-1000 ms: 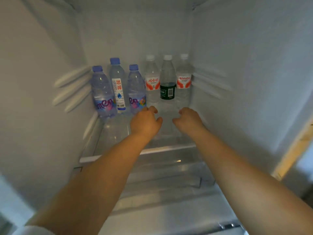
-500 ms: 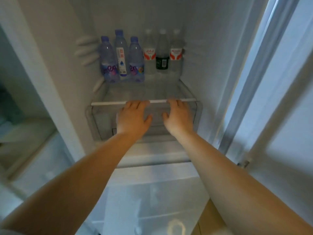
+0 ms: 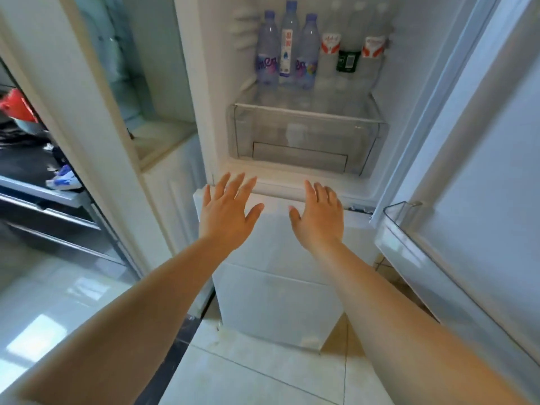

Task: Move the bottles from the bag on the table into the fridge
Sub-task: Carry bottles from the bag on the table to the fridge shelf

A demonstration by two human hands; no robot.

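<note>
Several water bottles stand in a row at the back of the fridge shelf [image 3: 306, 108]: blue-capped bottles [image 3: 287, 45] on the left, clear white-capped bottles [image 3: 352, 45] with red and dark labels on the right. My left hand [image 3: 226, 213] and my right hand [image 3: 320, 216] hover side by side outside the fridge, below the shelf, fingers spread and straight, holding nothing. Neither the bag nor the table is in view.
A clear plastic drawer [image 3: 306, 138] sits under the shelf. The open fridge door [image 3: 479, 176] with a clear door bin [image 3: 400, 213] stands at my right. White lower drawers [image 3: 277, 299] lie beneath my hands. A dark cabinet [image 3: 38, 171] stands left; tiled floor lies below.
My hands have drawn back out of the fridge, from the shelf past the drawer front, and now hang spread in front of it. The view has pulled away from the fridge.
</note>
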